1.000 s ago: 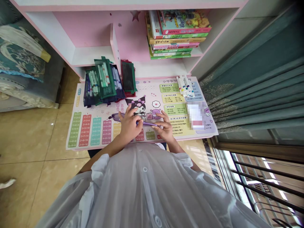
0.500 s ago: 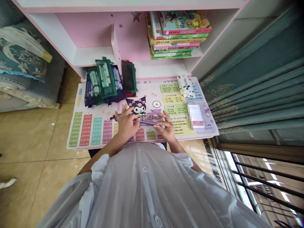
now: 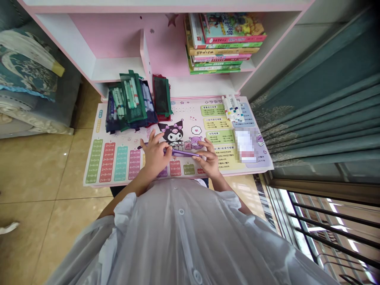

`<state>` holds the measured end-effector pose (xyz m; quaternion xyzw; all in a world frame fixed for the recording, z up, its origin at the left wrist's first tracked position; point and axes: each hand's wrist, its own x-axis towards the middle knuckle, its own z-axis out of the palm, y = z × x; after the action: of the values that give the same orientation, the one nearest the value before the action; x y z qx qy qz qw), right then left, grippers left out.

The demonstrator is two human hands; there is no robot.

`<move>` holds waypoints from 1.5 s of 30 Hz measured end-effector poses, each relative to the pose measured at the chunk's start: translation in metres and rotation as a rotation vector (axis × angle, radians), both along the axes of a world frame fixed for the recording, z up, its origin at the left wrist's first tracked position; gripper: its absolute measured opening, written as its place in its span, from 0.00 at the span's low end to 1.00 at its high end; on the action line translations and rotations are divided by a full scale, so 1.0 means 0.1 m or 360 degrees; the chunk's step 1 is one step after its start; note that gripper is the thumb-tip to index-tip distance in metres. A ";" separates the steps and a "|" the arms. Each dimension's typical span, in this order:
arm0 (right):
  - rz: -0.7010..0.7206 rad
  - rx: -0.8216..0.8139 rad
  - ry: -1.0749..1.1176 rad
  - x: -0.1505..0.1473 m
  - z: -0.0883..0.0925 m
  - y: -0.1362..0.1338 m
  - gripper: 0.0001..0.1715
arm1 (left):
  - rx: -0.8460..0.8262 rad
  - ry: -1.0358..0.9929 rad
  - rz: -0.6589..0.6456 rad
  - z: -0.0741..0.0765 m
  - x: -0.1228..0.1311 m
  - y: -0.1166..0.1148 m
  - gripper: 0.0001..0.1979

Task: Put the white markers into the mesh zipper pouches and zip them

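Observation:
Over the near middle of the desk, a narrow purple pouch (image 3: 185, 153) is seen almost edge-on, stretched between my two hands. My left hand (image 3: 157, 154) pinches its upper edge with thumb and forefinger, while the other fingers are raised and spread. A dark purple tip sticks out to the left of that hand. At the right end, my right hand (image 3: 208, 158) grips the corner between thumb and fingers. What the pouch contains, if anything, is hidden from this angle.
Green and navy mesh pouches (image 3: 133, 99) holding markers are heaped at the back left, beside a red and green pouch (image 3: 162, 97). Loose white markers (image 3: 233, 107) and a blurred white rectangle (image 3: 246, 145) lie right. Stacked books (image 3: 222, 51) fill the shelf above.
My left hand has shifted slightly left along the purple pouch's upper edge, showing a bit more of it. My right hand keeps its hold on the right end.

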<state>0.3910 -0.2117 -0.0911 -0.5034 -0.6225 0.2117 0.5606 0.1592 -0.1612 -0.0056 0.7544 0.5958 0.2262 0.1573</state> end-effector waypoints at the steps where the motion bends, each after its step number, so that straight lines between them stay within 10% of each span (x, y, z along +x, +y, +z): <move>1: -0.0004 0.0003 -0.0010 0.00 0.00 0.00 0.04 | 0.0008 0.0002 0.0008 0.00 -0.01 0.00 0.10; 45: -0.0013 -0.0009 -0.0034 0.02 -0.02 0.05 0.04 | -0.0081 -0.0097 0.0261 0.00 -0.20 0.04 0.10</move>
<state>0.3928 -0.2067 -0.0934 -0.5097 -0.6258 0.2057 0.5534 0.1389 -0.1569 -0.0055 0.6916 0.6561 0.2459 0.1754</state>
